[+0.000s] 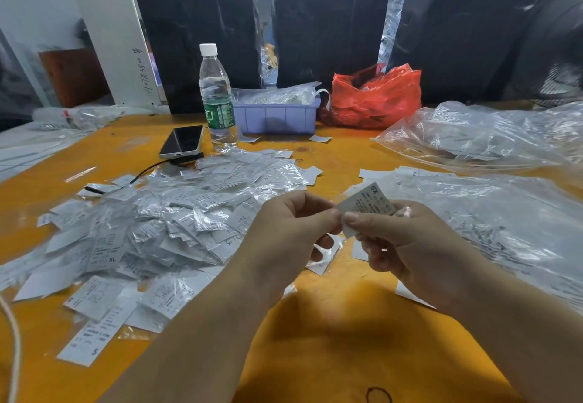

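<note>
A small white size label point(367, 204) printed "XS" is held above the orange table point(331, 333), between both hands. My left hand point(284, 238) pinches its left edge with thumb and forefinger. My right hand point(407, 245) pinches its lower right part, thumb on top. A large heap of similar labels in small clear bags point(164, 222) lies on the table to the left of my hands.
A water bottle point(217, 99) and a phone point(182, 141) on a charger stand behind the heap. A purple tray point(277, 117) and a red plastic bag point(375, 96) sit at the back. Clear plastic bags point(492, 137) cover the right side. A white cable point(14, 346) runs at the left edge.
</note>
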